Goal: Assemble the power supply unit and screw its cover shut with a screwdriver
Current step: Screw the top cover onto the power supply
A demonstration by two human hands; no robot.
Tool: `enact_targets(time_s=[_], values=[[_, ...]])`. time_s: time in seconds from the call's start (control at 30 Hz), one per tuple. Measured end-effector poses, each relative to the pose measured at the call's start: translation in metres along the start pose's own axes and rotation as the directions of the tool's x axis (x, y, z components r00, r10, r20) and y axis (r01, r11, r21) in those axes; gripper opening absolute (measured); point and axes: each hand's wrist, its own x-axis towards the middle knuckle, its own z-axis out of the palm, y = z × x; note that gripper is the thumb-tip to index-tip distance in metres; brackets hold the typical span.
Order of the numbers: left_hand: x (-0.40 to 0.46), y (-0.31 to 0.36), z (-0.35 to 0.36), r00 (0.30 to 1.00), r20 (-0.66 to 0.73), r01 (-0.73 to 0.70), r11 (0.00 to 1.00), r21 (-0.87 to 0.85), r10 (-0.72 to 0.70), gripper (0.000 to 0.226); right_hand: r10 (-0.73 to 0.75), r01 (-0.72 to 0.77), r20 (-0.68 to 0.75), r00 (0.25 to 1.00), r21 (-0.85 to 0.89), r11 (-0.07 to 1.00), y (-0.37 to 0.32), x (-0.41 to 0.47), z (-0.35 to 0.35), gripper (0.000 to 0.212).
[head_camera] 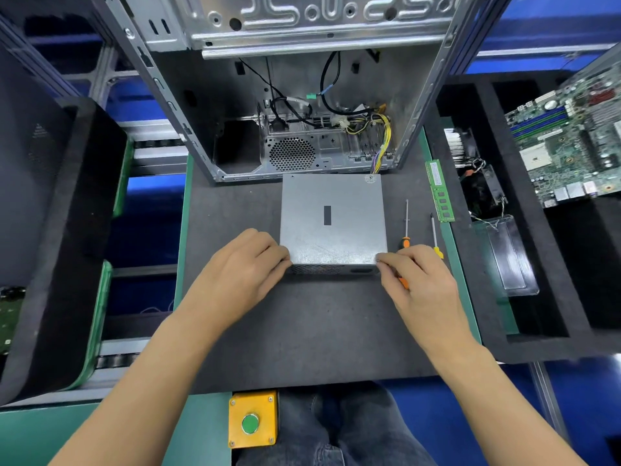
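Both hands' fingers [280, 255] grip power supply unit's [332, 218] near corners.

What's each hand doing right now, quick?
Left hand: fingers curled, gripping the power supply unit at its near left corner.
Right hand: pinching its near right corner.

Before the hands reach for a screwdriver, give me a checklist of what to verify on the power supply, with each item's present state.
1. Cover sits flat on the power supply: ok, its top looks level and closed.
2. Box steadied: ok, the left hand and the right hand hold its near corners.
3. Screwdriver within reach: ok, the orange-handled screwdriver lies just right of the box, a yellow-handled one beside it.
4. Screws at hand: cannot tell, none are visible on the mat.
5. Screw holes lined up: cannot tell, too small to see.
6. Cables clear of the box: ok, the yellow wires stay inside the computer case.
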Motion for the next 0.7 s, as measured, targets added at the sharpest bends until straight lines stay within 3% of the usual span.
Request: enact_targets(time_s=[0.4, 0.7], values=[[-0.011, 0.003, 0.018, 0.98, -0.198, 0.009, 0.994, 0.108, 0.013, 0.017, 0.065, -0.065, 0.006, 0.998, 0.042, 0.997, -0.004, 0.0, 0.0, 0.016], [-0.01, 0.001, 0.018, 0.975, -0.219, 0.0, 0.992, 0.125, 0.027, 0.013, 0.119, -0.12, 0.02, 0.993, 0.068, 0.99, -0.009, 0.004, -0.001, 0.009]])
